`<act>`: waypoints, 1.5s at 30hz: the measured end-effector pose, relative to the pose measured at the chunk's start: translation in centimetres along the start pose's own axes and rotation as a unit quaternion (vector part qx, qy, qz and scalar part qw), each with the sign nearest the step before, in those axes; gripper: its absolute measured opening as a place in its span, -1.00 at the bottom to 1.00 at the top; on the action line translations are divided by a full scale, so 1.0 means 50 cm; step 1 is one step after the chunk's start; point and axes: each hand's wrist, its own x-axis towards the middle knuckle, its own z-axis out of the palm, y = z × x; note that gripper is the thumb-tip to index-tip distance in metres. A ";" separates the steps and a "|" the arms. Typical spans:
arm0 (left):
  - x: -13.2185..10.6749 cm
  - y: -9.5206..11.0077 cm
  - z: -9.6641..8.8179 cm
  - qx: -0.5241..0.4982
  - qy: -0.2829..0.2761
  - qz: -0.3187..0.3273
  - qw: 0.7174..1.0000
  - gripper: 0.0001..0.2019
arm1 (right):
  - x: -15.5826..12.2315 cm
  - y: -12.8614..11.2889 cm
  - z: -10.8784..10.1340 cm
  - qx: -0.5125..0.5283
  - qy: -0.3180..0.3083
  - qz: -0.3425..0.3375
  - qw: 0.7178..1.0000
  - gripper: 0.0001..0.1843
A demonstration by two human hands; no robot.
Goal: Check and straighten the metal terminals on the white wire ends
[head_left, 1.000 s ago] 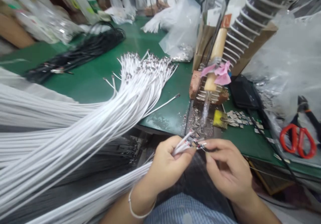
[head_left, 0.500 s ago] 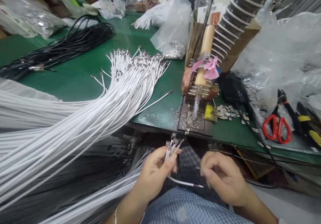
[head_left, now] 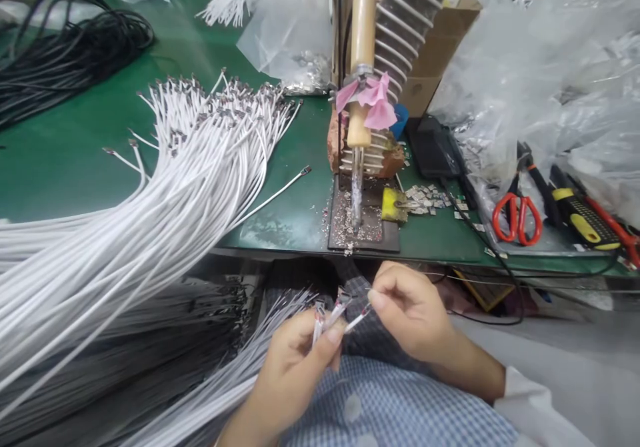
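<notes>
Over my lap, my left hand (head_left: 295, 360) is closed around a few thin white wires (head_left: 327, 313) whose stripped ends stick up past my fingers. My right hand (head_left: 407, 307) pinches the tip of one of those wires (head_left: 361, 315) between thumb and forefinger, just right of the left hand. More white wires run from my left hand down to the lower left. Straight ahead on the green bench (head_left: 70, 160), a soldering iron (head_left: 359, 87) with a wooden handle rests tip down in its stand above a metal plate (head_left: 365, 223) strewn with solder bits.
A thick bundle of white cables (head_left: 165, 193) fans across the bench on the left; black cables (head_left: 65, 53) lie at the far left. Red-handled scissors (head_left: 517, 213), a yellow-handled tool (head_left: 583, 217) and clear plastic bags (head_left: 540, 80) sit at the right. A black box (head_left: 433, 147) lies beside the iron.
My right hand rose from my lap and took the tip of a wire next to the left hand. The view shifted right and down.
</notes>
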 end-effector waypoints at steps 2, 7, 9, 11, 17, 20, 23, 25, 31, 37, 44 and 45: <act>0.002 -0.001 -0.004 0.012 -0.018 0.012 1.000 -0.57 | -0.002 0.001 0.002 0.011 -0.002 0.001 1.000 -0.81; 0.009 -0.004 -0.007 0.034 -0.045 0.011 0.998 -0.50 | -0.007 0.004 0.006 0.062 -0.008 0.011 0.998 -0.94; 0.009 -0.003 -0.005 0.030 -0.055 -0.006 0.998 -0.50 | -0.005 0.005 0.006 0.050 -0.021 0.000 0.998 -0.78; 0.009 -0.002 -0.004 0.021 -0.061 -0.017 0.998 -0.49 | -0.002 0.005 0.003 0.018 -0.032 -0.025 0.999 -0.80; 0.007 -0.001 -0.005 -0.001 -0.020 -0.004 1.000 -0.50 | -0.004 0.003 -0.001 0.028 -0.042 0.021 0.998 -0.93; 0.009 -0.001 -0.005 -0.002 -0.005 -0.003 1.000 -0.50 | -0.008 0.001 -0.003 0.034 -0.041 0.020 0.998 -0.94; 0.014 -0.003 -0.007 -0.004 -0.027 -0.018 0.999 -0.56 | -0.006 -0.004 -0.007 0.041 -0.055 0.005 0.998 -0.93; 0.019 -0.004 -0.009 0.006 -0.046 -0.008 0.999 -0.65 | -0.001 -0.006 -0.010 0.043 -0.052 -0.008 0.998 -0.89; 0.023 -0.012 -0.018 0.060 -0.095 0.029 0.993 -0.65 | 0.008 -0.008 -0.003 0.031 -0.021 -0.043 0.998 -0.94; 0.009 -0.019 -0.020 -0.008 -0.093 -0.047 0.994 -0.56 | -0.002 -0.015 0.012 0.001 -0.017 -0.007 1.000 -0.84; 0.016 -0.028 -0.041 -0.007 -0.089 -0.030 0.996 -0.55 | -0.026 -0.019 0.022 0.019 -0.024 0.024 0.999 -0.90; 0.018 -0.029 -0.046 -0.001 -0.092 -0.017 0.996 -0.56 | -0.030 -0.020 0.023 0.023 -0.022 0.026 0.999 -0.92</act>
